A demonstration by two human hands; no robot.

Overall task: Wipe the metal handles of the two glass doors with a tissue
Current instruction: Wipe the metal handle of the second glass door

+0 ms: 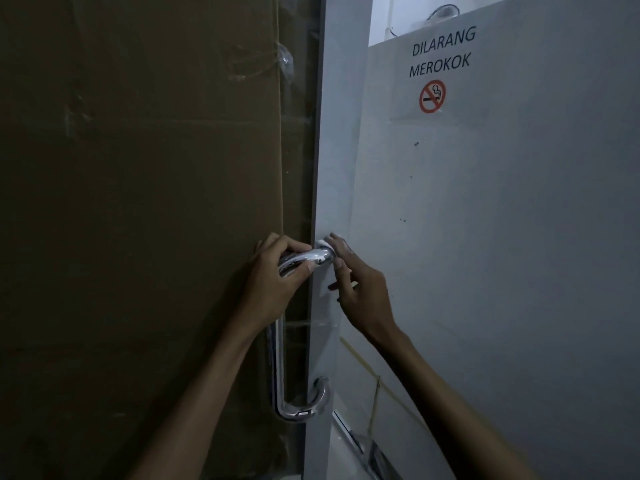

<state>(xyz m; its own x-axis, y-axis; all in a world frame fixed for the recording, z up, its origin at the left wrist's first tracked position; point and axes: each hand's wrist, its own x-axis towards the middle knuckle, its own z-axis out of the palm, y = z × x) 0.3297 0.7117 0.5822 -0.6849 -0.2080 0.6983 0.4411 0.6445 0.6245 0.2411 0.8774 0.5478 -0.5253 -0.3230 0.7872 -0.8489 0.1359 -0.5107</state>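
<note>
The left hand is curling its fingers around the upper bend of the metal handle, gripping it just at 9 o'clock from where the bar is meeting the door edge. The right hand is reaching in from 4 o'clock and pressing a white tissue against the top mount of the handle, its fingers lying fairly straight over the tissue with the thumb tucked under; whether it is pinching the tissue or only pressing it I cannot tell for sure, though a pinch looks likelier. The handle is running down from the hands toward 6 o'clock and curving back to its lower mount, shiny and bare. The glass door at 9 o'clock is backed with brown cardboard, and the grey panel at 3 o'clock is carrying a no-smoking sign up at 1 o'clock. Judging by the hands, the wiping is sitting at the very top of this handle, so the long bar and lower curve probably are waiting, and no second handle is showing, so that door seems to be left as well
</note>
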